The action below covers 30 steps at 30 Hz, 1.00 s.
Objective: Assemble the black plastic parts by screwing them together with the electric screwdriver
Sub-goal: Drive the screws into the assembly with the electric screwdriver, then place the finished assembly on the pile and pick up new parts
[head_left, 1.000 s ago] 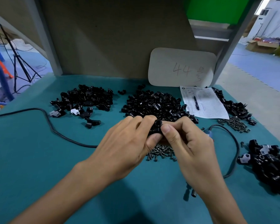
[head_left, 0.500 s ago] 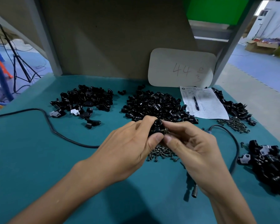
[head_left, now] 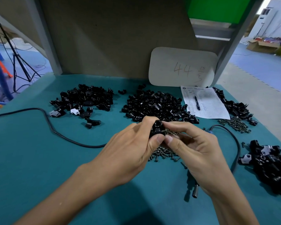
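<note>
Since half a second ago the right hand point(head_left: 199, 150) has drawn slightly to the right of the part, so its thumb tip now sits side by side with the left thumb tip. More of the screw point(head_left: 168, 131) shows between them. The left hand point(head_left: 130, 148) grips the black plastic part point(head_left: 156, 127) with curled fingers and thumb, holding it above the teal table point(head_left: 31, 159), its round opening facing up. The right hand pinches the screw between thumb and forefinger, its end touching the right side of the part.

Directly below the hands lies a heap of screws point(head_left: 162, 154). The electric screwdriver point(head_left: 195, 191) lies on the table under the right wrist, mostly hidden, and its cable point(head_left: 234, 140) loops away to the right. Just behind the hands is the middle pile of black parts point(head_left: 154, 106). A left pile point(head_left: 86, 98) lies well apart from it, and a near-right pile point(head_left: 269, 163) sits by the table's edge. A printed sheet point(head_left: 206, 104) with a pen point(head_left: 196, 103) on it lies right of the middle pile.
</note>
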### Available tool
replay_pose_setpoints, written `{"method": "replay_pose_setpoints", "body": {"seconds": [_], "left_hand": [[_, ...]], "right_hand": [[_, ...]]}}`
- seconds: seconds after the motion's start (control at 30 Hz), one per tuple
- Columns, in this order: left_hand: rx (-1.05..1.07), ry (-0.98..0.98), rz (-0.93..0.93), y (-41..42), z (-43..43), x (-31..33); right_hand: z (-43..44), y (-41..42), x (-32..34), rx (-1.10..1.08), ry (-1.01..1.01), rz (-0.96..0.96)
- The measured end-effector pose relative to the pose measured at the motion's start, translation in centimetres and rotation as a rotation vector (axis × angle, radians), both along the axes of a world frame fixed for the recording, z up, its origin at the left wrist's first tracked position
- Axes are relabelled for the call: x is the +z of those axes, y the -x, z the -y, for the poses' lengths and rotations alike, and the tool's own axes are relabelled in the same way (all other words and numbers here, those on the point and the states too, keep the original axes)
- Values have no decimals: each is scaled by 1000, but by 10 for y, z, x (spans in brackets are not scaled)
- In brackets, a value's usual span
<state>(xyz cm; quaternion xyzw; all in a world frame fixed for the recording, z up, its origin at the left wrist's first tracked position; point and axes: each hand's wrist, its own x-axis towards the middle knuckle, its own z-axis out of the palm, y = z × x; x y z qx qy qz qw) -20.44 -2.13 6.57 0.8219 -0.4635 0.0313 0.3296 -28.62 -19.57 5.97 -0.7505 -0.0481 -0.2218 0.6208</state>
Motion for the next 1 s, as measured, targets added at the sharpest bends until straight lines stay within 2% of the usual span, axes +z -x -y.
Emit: {"method": "replay_pose_setpoints", "body": {"seconds": [0.3, 0.37, 0.43, 0.47, 0.53, 0.6, 0.67, 0.73, 0.9, 1.0], "left_hand": [[8, -10, -23, -5, 3, -10], [33, -27, -38, -9, 3, -15], [63, -51, -47, -15, 1, -22], [74, -64, -48, -18, 0, -25], [85, -83, -42, -22, 0, -30], [86, -88, -26, -23, 2, -32], [82, -89, -15, -24, 3, -34], [77, -87, -15, -25, 3, -35], [85, -96, 9, -22, 5, -33], [79, -101, 47, -17, 11, -28]], "right_hand": [[6, 3, -3, 30, -60, -86], [28, 1, -10, -177, 37, -133], [63, -3, -24, -563, 278, -310], [79, -5, -34, -681, 419, -464], [102, -8, -57, -698, 613, -823], [114, -10, -79, -643, 627, -1014], [121, -11, -90, -666, 499, -1029], [124, -10, -92, -679, 257, -924], [112, -5, -60, -615, -723, -475], [98, -8, -30, -598, -1007, -117]]}}
